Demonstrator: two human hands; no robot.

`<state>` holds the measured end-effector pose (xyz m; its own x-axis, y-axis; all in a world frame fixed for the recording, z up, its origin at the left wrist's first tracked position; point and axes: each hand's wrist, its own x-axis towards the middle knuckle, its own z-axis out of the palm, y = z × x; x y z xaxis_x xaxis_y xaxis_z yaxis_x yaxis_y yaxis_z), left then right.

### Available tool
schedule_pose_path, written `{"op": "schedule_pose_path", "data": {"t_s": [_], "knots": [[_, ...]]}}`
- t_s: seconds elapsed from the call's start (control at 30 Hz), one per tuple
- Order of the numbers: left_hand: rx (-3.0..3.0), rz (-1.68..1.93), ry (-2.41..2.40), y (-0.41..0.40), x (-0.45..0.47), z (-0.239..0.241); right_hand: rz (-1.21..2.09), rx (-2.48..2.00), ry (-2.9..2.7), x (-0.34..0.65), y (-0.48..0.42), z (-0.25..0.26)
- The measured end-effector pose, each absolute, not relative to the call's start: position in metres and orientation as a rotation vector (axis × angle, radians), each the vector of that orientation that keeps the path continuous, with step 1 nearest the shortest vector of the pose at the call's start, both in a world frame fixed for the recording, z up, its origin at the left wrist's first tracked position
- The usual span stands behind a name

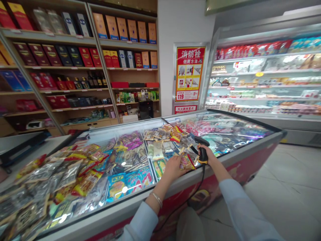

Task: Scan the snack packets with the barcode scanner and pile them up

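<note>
My left hand [173, 167] rests on a small red and yellow snack packet [187, 163] that lies on the glass lid of a chest freezer [140, 197]; its fingers curl over the packet's edge. My right hand [206, 155] is wrapped round the grip of a black and yellow barcode scanner [202, 149]. The scanner's head points down at the packet. Its black cord hangs down over the freezer's front. Several more snack packets [160, 142] lie spread over the lid around both hands.
A pile of packets [62, 177] covers the freezer's left part. Wooden shelves of boxed goods [75, 57] stand behind. An open refrigerated case [263, 77] lines the right wall. A red fire-hydrant sign [190, 73] hangs between them. Tiled floor [288, 180] lies to my right.
</note>
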<state>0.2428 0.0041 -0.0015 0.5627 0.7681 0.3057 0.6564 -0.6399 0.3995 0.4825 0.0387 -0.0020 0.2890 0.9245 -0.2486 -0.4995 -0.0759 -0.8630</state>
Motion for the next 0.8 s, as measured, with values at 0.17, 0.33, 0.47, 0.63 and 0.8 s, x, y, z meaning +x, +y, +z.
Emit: {"op": "schedule_pose_path", "data": {"t_s": [0.17,0.33,0.47,0.63,0.8], "knots": [[2.532,0.644,1.290,-0.001,0.221,0.017,1.237,-1.049,-0.505,0.481,0.036,0.004],[2.270,0.827,1.357,0.012,0.147,0.033,1.210,-0.905,-0.501,0.465,0.038,0.020],[1.841,1.105,1.222,0.030,0.072,0.034,1.261,-0.823,-0.512,0.431,0.043,0.034],[1.235,1.457,0.870,0.047,0.022,0.028,1.343,-0.895,-0.605,0.363,0.049,0.036],[0.757,1.657,0.599,0.053,0.008,0.022,1.433,-0.804,-0.774,0.295,0.048,0.033]]}}
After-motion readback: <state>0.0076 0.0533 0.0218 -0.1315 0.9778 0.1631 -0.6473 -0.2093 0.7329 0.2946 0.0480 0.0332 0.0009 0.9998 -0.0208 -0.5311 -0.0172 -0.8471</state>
